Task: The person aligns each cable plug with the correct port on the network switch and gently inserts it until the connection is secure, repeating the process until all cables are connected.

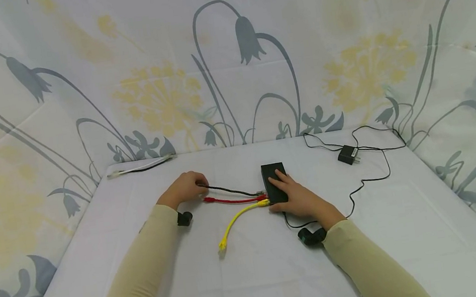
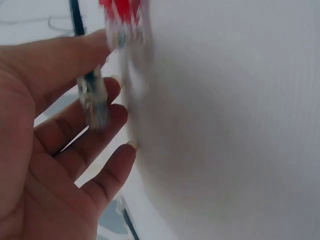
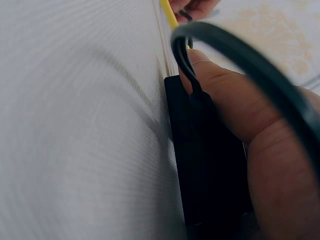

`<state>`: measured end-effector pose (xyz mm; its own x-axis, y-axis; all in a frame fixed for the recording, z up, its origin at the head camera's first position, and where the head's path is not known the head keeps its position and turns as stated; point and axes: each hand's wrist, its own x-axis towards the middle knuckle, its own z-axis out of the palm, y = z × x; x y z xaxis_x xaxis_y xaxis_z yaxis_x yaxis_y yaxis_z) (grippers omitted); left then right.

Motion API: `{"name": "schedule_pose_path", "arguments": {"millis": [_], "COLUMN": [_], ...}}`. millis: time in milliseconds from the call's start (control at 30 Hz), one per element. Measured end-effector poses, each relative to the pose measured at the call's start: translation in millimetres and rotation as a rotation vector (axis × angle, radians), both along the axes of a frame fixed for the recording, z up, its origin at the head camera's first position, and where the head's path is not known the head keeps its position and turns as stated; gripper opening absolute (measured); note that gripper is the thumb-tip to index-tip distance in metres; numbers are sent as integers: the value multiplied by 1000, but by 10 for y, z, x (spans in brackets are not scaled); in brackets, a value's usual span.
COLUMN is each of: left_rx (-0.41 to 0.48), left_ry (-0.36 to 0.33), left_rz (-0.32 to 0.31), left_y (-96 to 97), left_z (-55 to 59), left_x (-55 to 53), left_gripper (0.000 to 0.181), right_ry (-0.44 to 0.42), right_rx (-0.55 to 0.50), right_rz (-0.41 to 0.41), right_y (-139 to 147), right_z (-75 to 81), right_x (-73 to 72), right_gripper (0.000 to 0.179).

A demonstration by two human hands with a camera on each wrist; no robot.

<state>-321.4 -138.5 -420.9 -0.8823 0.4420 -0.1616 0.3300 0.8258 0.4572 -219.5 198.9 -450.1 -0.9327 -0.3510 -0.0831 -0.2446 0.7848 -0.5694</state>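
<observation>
A small black network switch (image 1: 273, 195) lies on the white table, with black, red and yellow network cables at its left side. My right hand (image 1: 301, 199) rests over it, fingers spread on top and thumb (image 3: 232, 95) along the near end, by the thin power lead (image 3: 240, 50). To the left, my left hand (image 1: 184, 189) pinches the black network cable (image 1: 230, 189) close to its free end. Its clear plug (image 2: 94, 107) hangs past the thumb in the left wrist view. The red cable (image 1: 231, 201) and yellow cable (image 1: 235, 223) lie loose, free ends leftward.
A black power adapter (image 1: 347, 154) with prongs lies at the back right amid its loosely looped cord (image 1: 375, 179). White and black cables (image 1: 141, 167) lie at the table's back left edge. Flower-patterned cloth (image 1: 227, 69) hangs behind and at both sides.
</observation>
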Motion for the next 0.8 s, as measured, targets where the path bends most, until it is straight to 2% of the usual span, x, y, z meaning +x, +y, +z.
{"name": "schedule_pose_path", "arguments": {"millis": [267, 533, 800], "left_rx": [12, -8, -13], "left_ry": [-9, 14, 65], "left_rz": [-5, 32, 99], "left_y": [-128, -229, -304], "left_z": [40, 54, 72], "left_x": [-15, -38, -45], "left_gripper": [17, 23, 28], "right_ry": [-5, -1, 6], "right_rx": [1, 4, -3], "right_rz": [-5, -9, -8], "right_y": [-7, -2, 0], "right_z": [0, -15, -25], "right_x": [1, -5, 7], "right_gripper": [90, 89, 90]}}
